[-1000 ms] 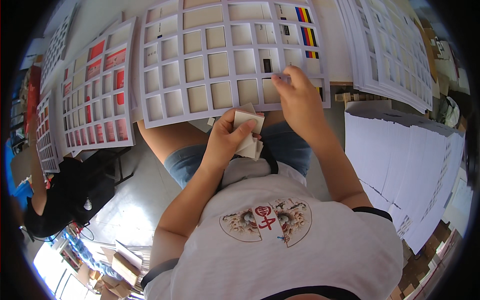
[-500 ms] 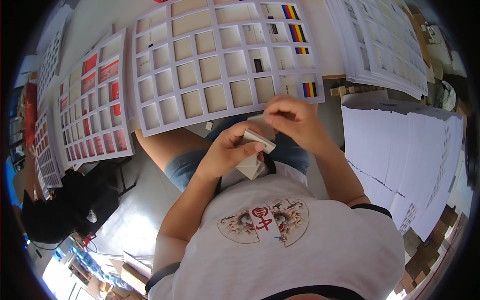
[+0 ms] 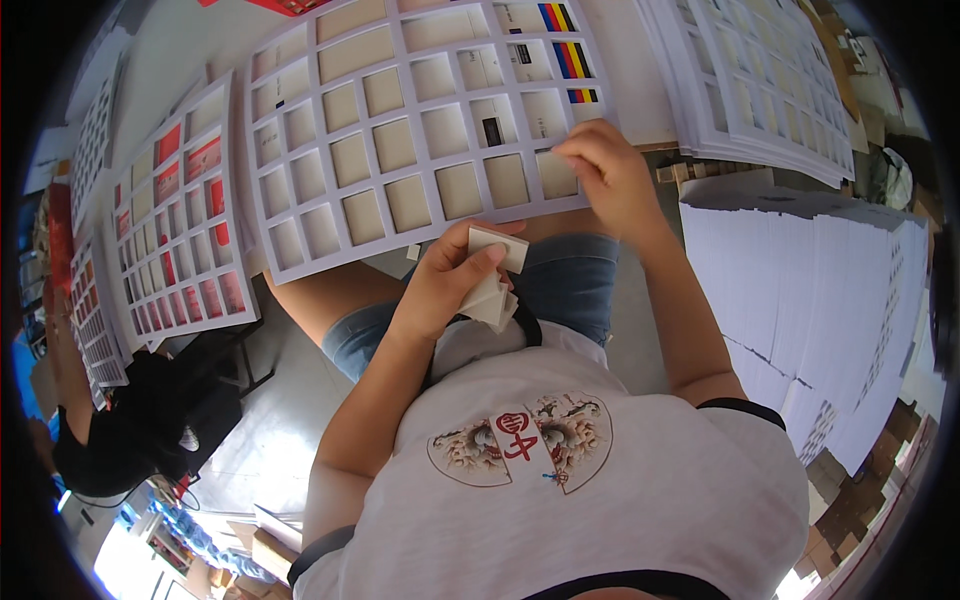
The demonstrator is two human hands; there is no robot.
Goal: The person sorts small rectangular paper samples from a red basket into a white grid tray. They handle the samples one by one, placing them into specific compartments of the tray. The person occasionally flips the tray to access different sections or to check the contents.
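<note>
My left hand (image 3: 448, 278) is closed round a small stack of beige square tiles (image 3: 499, 250), its thumb laid across the top one. Over the lower right part of a white grid frame (image 3: 425, 187), my right hand (image 3: 612, 170) has its fingers curled together. Its fingertips meet the upper edge of a beige tile (image 3: 557, 178) lying in a bottom-row cell. Several cells to the left in the frame's lower rows hold similar beige tiles (image 3: 408, 204). Other cells show white or printed backing, some with coloured stripes (image 3: 571, 60).
Another grid frame with red-printed cells (image 3: 190, 215) stands to the left. Stacked white grid frames (image 3: 765, 90) lie at far right, above a tall pile of white sheets (image 3: 800, 300). A co-worker's arm (image 3: 70, 360) and dark clothing show at the left edge.
My right hand has moved up and away from my left hand to the frame. The bottom-row cell under its fingers, earlier showing printed backing, now holds a beige tile.
</note>
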